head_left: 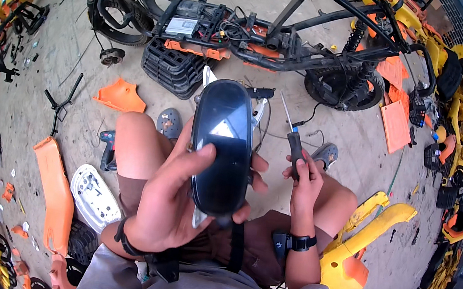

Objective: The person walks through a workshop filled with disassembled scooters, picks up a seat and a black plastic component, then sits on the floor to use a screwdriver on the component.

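In my left hand is an oval instrument display with a glossy black face, held upright in front of my lap. My thumb presses on its left edge and the fingers curl round behind it; light reflects in its upper half. Pale bracket-like pieces stick out from behind the display. My right hand grips a screwdriver by its dark handle, the metal shaft pointing up and away, apart from the display. The display hides its own back and whatever lies right behind it.
A stripped scooter frame with wheels and exposed wiring stands ahead. A black crate leans beside it. A cordless drill, a white tray with small parts, orange panels and yellow panels lie around my legs.
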Demonstrator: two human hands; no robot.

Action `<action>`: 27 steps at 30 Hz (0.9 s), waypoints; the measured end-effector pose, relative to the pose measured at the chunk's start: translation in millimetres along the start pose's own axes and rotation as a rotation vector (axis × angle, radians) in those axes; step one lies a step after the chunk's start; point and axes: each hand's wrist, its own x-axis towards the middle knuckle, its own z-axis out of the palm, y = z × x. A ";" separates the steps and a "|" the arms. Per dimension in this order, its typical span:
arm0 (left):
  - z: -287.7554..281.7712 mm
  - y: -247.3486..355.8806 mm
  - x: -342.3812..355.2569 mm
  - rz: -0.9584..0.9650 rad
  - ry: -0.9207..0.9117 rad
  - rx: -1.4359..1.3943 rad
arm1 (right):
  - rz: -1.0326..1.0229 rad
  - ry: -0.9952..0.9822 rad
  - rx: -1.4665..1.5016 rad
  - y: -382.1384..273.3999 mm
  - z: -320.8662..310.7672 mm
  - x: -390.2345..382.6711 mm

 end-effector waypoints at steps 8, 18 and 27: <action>-1.8 -18.7 9.0 -0.043 -0.003 0.039 | -0.058 0.015 0.058 -2.3 -4.3 -2.9; -135.3 -40.4 80.7 -0.008 0.283 0.390 | -0.384 0.231 0.150 -29.6 -19.1 -34.9; -138.9 -49.3 80.3 -0.054 0.393 0.479 | -0.446 0.086 0.031 -4.8 -20.2 -27.0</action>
